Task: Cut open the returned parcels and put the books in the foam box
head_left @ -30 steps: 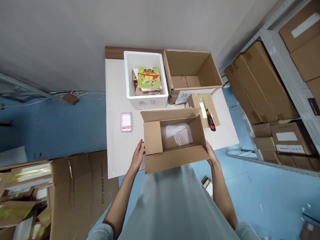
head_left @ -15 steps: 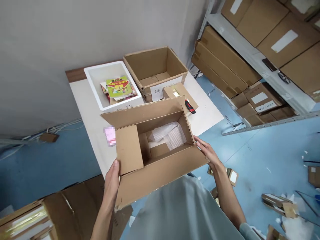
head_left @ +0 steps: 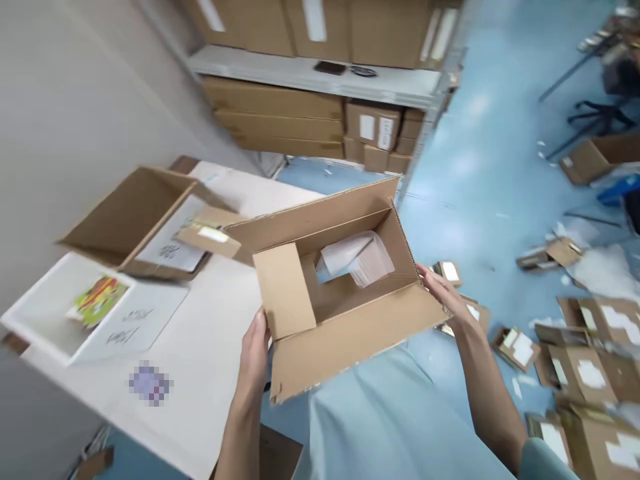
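I hold an open cardboard box in the air between both hands, off the white table. My left hand presses against its left end, under the folded-out flap. My right hand is flat against its right end, fingers stretched along the cardboard. Inside the box lies a white plastic-wrapped bundle. The box is tilted, its near flap hanging toward me.
On the table stand a white foam bin with a green booklet and an empty labelled carton. Metal shelving with stacked cartons is ahead. Flattened cartons and scraps litter the blue floor at right.
The box has been lifted off the table and swung right with my body; the view has turned from the table toward the shelving and the littered floor.
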Motion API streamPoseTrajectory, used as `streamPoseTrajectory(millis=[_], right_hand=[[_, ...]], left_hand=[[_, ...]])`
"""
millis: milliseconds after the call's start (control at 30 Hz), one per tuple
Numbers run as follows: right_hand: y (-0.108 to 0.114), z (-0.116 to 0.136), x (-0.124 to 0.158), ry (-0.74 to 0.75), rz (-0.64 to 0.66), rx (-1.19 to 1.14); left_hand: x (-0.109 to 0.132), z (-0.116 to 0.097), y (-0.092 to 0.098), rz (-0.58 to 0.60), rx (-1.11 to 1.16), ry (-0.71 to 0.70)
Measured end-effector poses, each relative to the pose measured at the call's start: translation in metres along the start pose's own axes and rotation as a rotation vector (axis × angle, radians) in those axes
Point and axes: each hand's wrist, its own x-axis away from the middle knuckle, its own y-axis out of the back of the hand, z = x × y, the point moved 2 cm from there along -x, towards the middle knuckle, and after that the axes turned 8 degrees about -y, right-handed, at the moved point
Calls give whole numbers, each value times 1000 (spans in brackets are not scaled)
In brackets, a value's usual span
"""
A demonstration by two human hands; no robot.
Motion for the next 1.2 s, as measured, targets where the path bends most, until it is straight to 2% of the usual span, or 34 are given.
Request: streamPoseTrajectory(millis=[67, 133, 200, 267, 333, 367, 433, 500, 600, 700, 833, 933, 1033, 1200], right_hand=[[64, -15, 14, 29, -152, -97], [123, -39, 25, 44, -299, -169], [175, -70, 34, 30, -478, -219], [217, -108, 45, -17, -732, -280], [242, -150, 58, -113, -938, -339], [247, -169, 65, -160, -990, -381], [243, -201, 75, -219, -997, -423], [226, -222, 79, -259, -949, -414], [185, -230, 65, -313, -825, -378], [137, -217, 26, -345, -639, -303], [63, -184, -45, -351, -333, -132], [-3, -153, -98, -348, -99, 37], [-80, -122, -143, -326, 94, 209], [-218, -86, -200, -218, 294, 389]], left_hand=[[-47, -6, -77, 155, 45, -52], [-89, -8, -165, 337, 35, -91], [-116, -5, -254, 565, -2, -82], [-127, 2, -326, 723, -136, -41], [-123, 10, -372, 770, -184, -40], [-117, 15, -384, 801, -191, -42], [-101, 26, -392, 865, -177, -47], [-84, 39, -382, 916, -165, -46], [-68, 57, -349, 913, -153, -20], [-65, 71, -306, 828, -133, 28], [-72, 79, -237, 633, -57, 56], [-79, 85, -179, 452, -3, 50], [-87, 96, -118, 259, 77, 63], [-105, 123, -18, -17, 206, 108]])
